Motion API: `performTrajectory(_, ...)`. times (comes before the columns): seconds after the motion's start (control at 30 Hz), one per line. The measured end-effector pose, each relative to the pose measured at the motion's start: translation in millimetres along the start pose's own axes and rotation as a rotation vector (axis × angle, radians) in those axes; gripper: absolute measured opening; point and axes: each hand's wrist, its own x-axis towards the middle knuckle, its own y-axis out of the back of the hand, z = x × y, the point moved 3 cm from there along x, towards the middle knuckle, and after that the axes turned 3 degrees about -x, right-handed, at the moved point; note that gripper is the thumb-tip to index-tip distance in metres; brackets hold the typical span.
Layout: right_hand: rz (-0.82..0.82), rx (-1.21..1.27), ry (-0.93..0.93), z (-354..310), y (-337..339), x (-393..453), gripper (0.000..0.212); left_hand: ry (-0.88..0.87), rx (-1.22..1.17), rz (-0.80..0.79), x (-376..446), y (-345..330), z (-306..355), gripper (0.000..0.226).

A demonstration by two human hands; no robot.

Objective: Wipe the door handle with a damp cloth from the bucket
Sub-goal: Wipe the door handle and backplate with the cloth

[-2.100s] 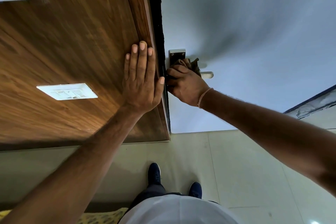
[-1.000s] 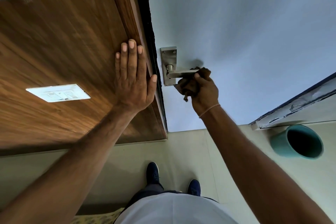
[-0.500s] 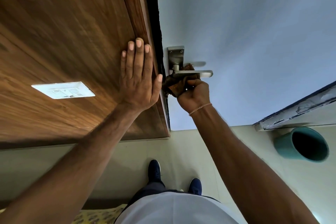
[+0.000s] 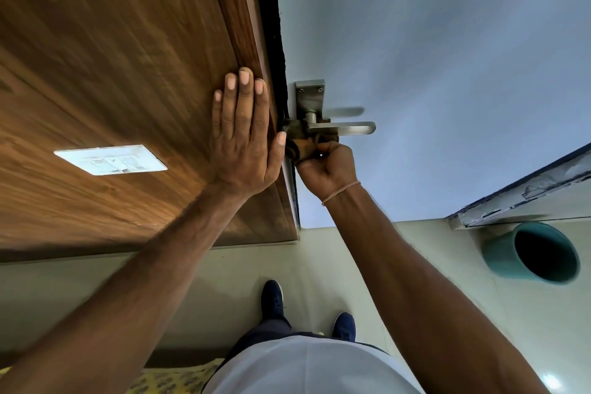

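Right fingers: curled shut around a bunched brown cloth (image 4: pixel 302 145), pressing it against the underside of the lever at its inner end, beside the spindle.
Right hand (image 4: pixel 326 166): a second ago it gripped the lever's free tip; half a second ago it had slid back toward the door edge, and it now sits tighter still against the spindle.
Left fingers: held straight and pressed together, thumb spread aside toward the door edge.
Left hand (image 4: pixel 244 134): flat on the wooden panel (image 4: pixel 128 73), holding no object; it has kept this bracing post throughout.
Door handle (image 4: pixel 339 128): a steel lever on a backplate, fixed to the pale blue door (image 4: pixel 447 73); its outer half now stands bare.
Meaning for the task: the wipe has travelled from tip to root, so the lever looks largely covered; the backplate above appears to be the part left.
Bucket (image 4: pixel 537 254): teal, on the floor (image 4: pixel 319 259) to the right, near the door's far frame and well apart from the handle; its contents cannot be seen.
Count: two hands, one cloth, one door handle, one bucket, one white switch plate (image 4: pixel 110 159), two dark shoes (image 4: pixel 271 301).
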Motion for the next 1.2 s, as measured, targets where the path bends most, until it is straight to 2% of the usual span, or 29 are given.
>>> performTrajectory(0.23, 0.034, 0.182, -0.106, -1, -3, -8, 0.044, 0.002, -0.003, -0.020, 0, 1, 0, 0.079)
performTrajectory(0.37, 0.032, 0.223, -0.134, -1, -3, -17, 0.066, 0.006, -0.001, -0.027, 1, 2, 0, 0.080)
performTrajectory(0.4, 0.036, 0.204, -0.126, -3, -3, -20, 0.066, 0.004, 0.000, -0.029, 1, 2, 1, 0.080)
performTrajectory(0.5, 0.079, 0.068, -0.042, -8, -6, -34, 0.047, 0.002, -0.007, -0.024, 1, 4, 1, 0.079)
performTrajectory(0.6, 0.150, -0.101, 0.128, -11, -6, -49, 0.043, 0.002, -0.020, -0.013, 2, 7, 1, 0.077)
performTrajectory(0.67, 0.242, -0.294, 0.293, -16, -1, -57, 0.043, 0.010, -0.032, -0.002, 2, 8, 0, 0.076)
performTrajectory(0.77, 0.387, -0.829, 0.627, -24, 2, -72, 0.035, 0.016, -0.037, 0.002, 3, 10, 1, 0.074)
performTrajectory(0.87, 0.280, -1.363, 1.077, -22, -8, -81, 0.030, 0.015, -0.040, -0.007, 3, 11, 2, 0.074)
performTrajectory(0.93, 0.199, -1.697, 1.297, -18, -12, -73, 0.032, 0.013, -0.041, -0.009, 3, 11, 3, 0.074)
performTrajectory(1.0, 0.172, -2.051, 1.399, -15, -14, -58, 0.037, 0.011, -0.043, -0.013, 3, 11, 2, 0.073)
performTrajectory(1.07, 0.136, -2.294, 1.467, -11, -10, -44, 0.040, 0.012, -0.039, -0.017, 3, 11, 1, 0.072)
performTrajectory(1.13, 0.072, -2.395, 1.546, -10, -6, -34, 0.043, 0.013, -0.036, -0.019, 2, 11, -1, 0.072)
performTrajectory(1.2, 0.028, -2.425, 1.657, -14, -6, -26, 0.038, 0.014, -0.033, -0.014, 2, 11, -1, 0.072)
